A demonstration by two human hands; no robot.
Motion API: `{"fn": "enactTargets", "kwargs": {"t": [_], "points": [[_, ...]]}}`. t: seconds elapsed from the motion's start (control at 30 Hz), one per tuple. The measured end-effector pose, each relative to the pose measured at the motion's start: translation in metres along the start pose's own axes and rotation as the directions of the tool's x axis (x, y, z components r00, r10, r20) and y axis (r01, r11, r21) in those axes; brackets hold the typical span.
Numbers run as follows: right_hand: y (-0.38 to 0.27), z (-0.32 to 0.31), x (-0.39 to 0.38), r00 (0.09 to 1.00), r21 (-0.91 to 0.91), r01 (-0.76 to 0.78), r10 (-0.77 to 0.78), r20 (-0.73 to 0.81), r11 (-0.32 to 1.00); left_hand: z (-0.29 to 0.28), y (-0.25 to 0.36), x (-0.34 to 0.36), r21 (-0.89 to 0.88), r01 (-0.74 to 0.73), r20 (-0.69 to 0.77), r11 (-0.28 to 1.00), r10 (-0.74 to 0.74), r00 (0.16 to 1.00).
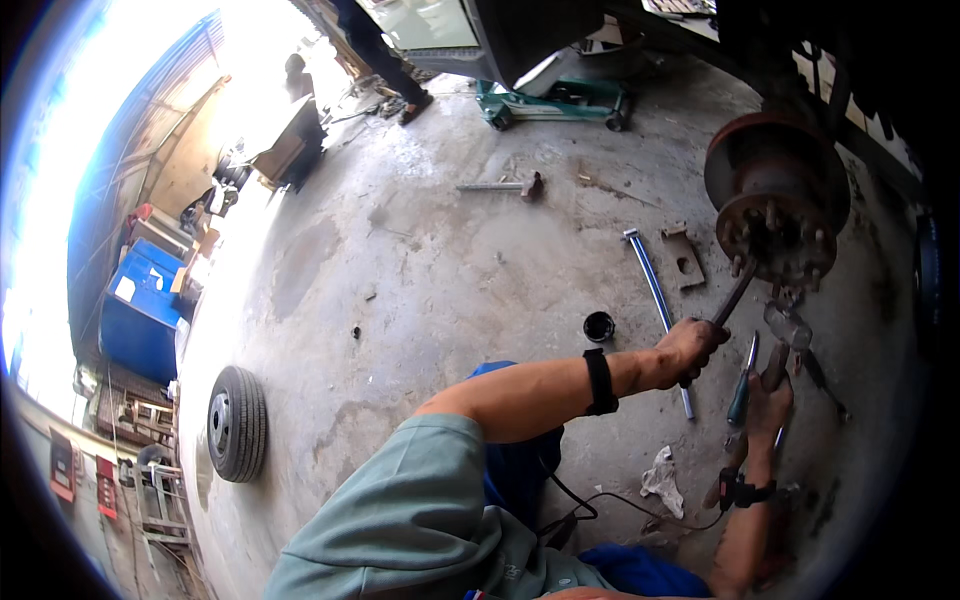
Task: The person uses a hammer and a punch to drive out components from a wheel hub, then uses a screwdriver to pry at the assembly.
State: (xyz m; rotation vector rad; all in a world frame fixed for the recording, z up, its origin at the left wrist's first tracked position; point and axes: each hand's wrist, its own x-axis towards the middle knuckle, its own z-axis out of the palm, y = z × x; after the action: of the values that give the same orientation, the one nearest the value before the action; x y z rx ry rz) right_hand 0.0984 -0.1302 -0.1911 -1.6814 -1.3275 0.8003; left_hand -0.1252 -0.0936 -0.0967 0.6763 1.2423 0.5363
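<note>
Concrete floor, held bar, tip unclear against hub

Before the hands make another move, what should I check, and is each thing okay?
1. Left hand wrapped around the dark bar: ok.
2. Bar's far end firmly seated at the rusty hub: cannot tell; it meets it in this view.
3. Right hand closed around the brown tool: ok.
4. Floor tools well away from the hands: not ok; the screwdriver lies close beside the right hand.
5. Hands protected by gloves: not ok; both are bare.
</note>
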Motion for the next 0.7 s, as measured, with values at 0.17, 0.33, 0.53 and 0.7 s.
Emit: {"fn": "enactTargets", "kwargs": {"t": [0.17, 0.33, 0.53, 0.7], "points": [[0.011, -0.003, -0.001, 0.999, 0.181, 0.012, -0.019, 0.032, 0.983, 0.013, 0.005, 0.004, -0.102, 0.023, 0.0, 0.994, -0.023, 1.0], [0.036, -0.008, 0.004, 0.994, 0.229, -0.071, 0.05, 0.094, 0.971, 0.022, 0.003, 0.009, -0.113, 0.021, 0.002, 0.993, -0.021, 1.0], [0.016, -0.003, -0.008, 0.994, 0.136, -0.072, 0.061, 0.086, 0.988, 0.017, -0.001, 0.009, -0.128, 0.016, -0.001, 0.992, -0.016, 1.0], [-0.007, 0.002, -0.014, 0.999, 0.208, -0.029, 0.019, 0.046, 0.978, 0.018, 0.01, 0.003, -0.077, 0.044, -0.022, 0.996, -0.046, 0.999]]}}
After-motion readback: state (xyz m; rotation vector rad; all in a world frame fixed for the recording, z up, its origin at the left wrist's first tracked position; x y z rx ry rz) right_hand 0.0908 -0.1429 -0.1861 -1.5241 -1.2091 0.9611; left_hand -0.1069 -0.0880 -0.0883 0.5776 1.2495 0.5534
